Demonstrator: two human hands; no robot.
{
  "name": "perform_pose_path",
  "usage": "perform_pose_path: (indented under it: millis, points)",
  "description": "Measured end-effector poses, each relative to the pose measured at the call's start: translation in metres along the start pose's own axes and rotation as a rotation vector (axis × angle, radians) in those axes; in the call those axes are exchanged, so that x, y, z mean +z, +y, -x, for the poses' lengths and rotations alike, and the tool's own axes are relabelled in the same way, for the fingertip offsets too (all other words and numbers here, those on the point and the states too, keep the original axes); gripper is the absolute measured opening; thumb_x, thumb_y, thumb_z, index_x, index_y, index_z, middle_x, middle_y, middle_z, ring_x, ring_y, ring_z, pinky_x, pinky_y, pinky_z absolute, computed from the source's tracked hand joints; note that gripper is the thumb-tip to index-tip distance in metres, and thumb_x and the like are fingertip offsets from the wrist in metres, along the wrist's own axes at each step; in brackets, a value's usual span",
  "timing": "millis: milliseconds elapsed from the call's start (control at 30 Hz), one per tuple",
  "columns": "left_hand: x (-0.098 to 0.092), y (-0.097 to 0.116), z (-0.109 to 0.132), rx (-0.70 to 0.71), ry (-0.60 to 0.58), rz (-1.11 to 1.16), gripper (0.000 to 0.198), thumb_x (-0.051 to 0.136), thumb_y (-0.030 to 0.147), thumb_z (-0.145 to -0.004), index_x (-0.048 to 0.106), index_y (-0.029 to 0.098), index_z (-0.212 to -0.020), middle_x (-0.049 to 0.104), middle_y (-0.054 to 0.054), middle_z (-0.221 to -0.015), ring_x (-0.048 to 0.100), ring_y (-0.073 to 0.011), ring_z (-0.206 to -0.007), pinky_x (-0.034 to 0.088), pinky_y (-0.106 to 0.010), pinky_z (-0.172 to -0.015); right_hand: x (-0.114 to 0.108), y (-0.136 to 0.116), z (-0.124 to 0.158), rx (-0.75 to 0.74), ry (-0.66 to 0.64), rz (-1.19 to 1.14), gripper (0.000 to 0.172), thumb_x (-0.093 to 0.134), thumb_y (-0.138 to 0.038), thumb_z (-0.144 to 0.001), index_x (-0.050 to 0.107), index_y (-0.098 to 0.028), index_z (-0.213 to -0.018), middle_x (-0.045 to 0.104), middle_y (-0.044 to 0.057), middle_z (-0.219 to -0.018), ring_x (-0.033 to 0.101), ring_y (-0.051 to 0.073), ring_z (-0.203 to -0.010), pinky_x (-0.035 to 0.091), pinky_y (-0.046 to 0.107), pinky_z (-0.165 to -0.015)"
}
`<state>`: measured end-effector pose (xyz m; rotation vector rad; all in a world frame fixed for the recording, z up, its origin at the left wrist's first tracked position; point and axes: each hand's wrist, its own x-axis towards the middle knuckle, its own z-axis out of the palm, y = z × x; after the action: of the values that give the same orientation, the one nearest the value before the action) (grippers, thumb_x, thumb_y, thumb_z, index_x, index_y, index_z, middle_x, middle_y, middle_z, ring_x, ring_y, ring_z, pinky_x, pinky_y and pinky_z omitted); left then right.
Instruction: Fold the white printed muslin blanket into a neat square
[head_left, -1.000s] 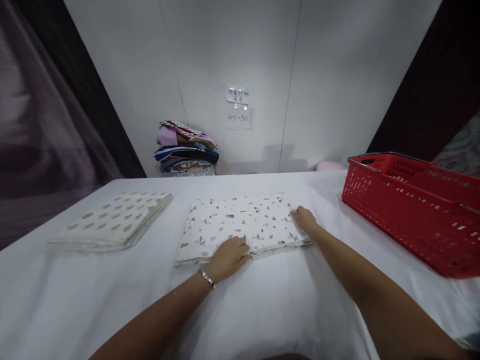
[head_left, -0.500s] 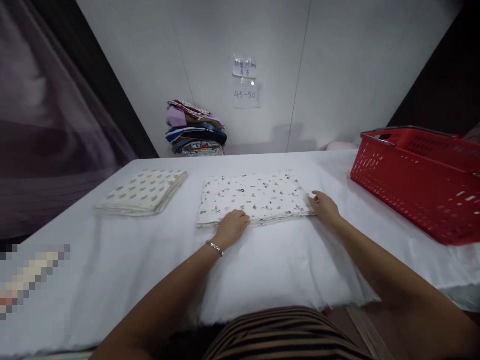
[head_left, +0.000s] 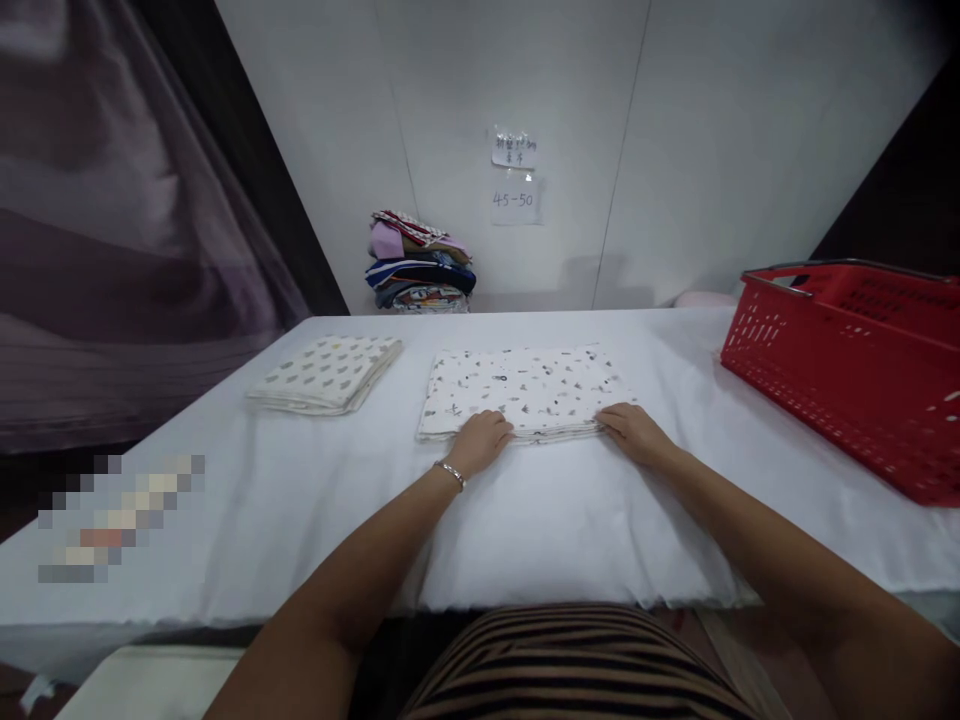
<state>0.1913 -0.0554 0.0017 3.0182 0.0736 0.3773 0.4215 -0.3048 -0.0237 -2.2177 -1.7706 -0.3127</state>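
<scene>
A folded white cloth [head_left: 525, 385] with a small scattered print lies in front of me on the white-covered table, its layers showing along the near edge. My left hand [head_left: 482, 440] closes over that edge left of its middle, fingers on top. At the near right corner, my right hand [head_left: 634, 430] also closes on the edge, with its fingers together on the print. Both thumbs are mostly hidden. Left of this cloth, and apart from it, sits another folded cloth [head_left: 330, 372] patterned with grey-green heart-like shapes.
A red plastic basket [head_left: 840, 370] with metal handles stands on the right of the table [head_left: 300, 500]. Behind the far edge rises a stack of folded fabrics [head_left: 420, 262] against the wall. A blurred-out item [head_left: 124, 515] lies at the left front.
My right hand has moved from beside the cloth's right edge to its near right corner and closed there. My left hand stays on the near edge. The view has shifted left.
</scene>
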Motion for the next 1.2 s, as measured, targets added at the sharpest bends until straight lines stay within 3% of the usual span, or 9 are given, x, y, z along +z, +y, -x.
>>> perform_pose_path:
  millis: [333,533,700,867,1100,1200]
  points:
    - [0.002,0.010,0.006,0.013,-0.004,-0.066,0.020,0.041,0.025,-0.091,0.060,0.017,-0.087,0.058,-0.006,-0.090,0.050,-0.0186,-0.085,0.039,-0.032,-0.074,0.009,0.015,0.013,-0.031,0.103,-0.071,0.033,0.039,-0.023,-0.090,0.062,-0.017,-0.113,0.063,0.011,-0.112,0.056,0.024,-0.100,0.046,0.040,-0.086]
    - [0.007,0.011,0.000,-0.001,0.075,0.024,0.018,0.049,0.029,-0.088,0.058,0.020,-0.101,0.058,-0.004,-0.096,0.050,-0.0184,-0.088,0.039,-0.031,-0.073,0.003,-0.003,0.001,-0.019,0.115,-0.114,0.030,0.041,-0.026,-0.091,0.064,-0.020,-0.110,0.064,0.009,-0.109,0.057,0.023,-0.099,0.046,0.039,-0.087]
    - [0.009,0.016,-0.008,-0.017,0.064,0.047,0.018,0.045,0.026,-0.090,0.061,0.019,-0.092,0.059,-0.004,-0.090,0.051,-0.0176,-0.086,0.040,-0.031,-0.073,0.007,-0.022,-0.018,-0.062,0.083,-0.092,0.030,0.041,-0.025,-0.091,0.065,-0.020,-0.108,0.064,0.009,-0.107,0.056,0.023,-0.096,0.045,0.038,-0.084]
    - [0.006,0.023,-0.007,-0.023,0.070,-0.001,0.019,0.043,0.024,-0.091,0.060,0.017,-0.092,0.058,-0.005,-0.090,0.051,-0.0176,-0.085,0.040,-0.031,-0.073,0.011,-0.025,-0.023,-0.065,0.087,-0.024,0.031,0.038,-0.022,-0.092,0.067,-0.016,-0.100,0.064,0.011,-0.099,0.055,0.022,-0.089,0.044,0.035,-0.078]
    - [0.010,0.024,-0.003,0.060,0.008,-0.059,0.015,0.046,0.022,-0.089,0.060,0.017,-0.090,0.057,-0.006,-0.089,0.050,-0.0190,-0.086,0.039,-0.032,-0.073,0.010,-0.015,-0.004,-0.062,0.096,-0.060,0.030,0.040,-0.022,-0.091,0.063,-0.019,-0.109,0.062,0.009,-0.109,0.054,0.023,-0.098,0.044,0.039,-0.084]
    - [0.013,0.019,-0.002,0.073,0.058,-0.025,0.014,0.047,0.022,-0.088,0.059,0.018,-0.093,0.056,-0.005,-0.089,0.049,-0.0188,-0.084,0.039,-0.032,-0.072,-0.003,0.004,0.018,0.068,0.156,-0.120,0.027,0.042,-0.024,-0.089,0.064,-0.020,-0.105,0.063,0.009,-0.109,0.055,0.023,-0.100,0.043,0.039,-0.089]
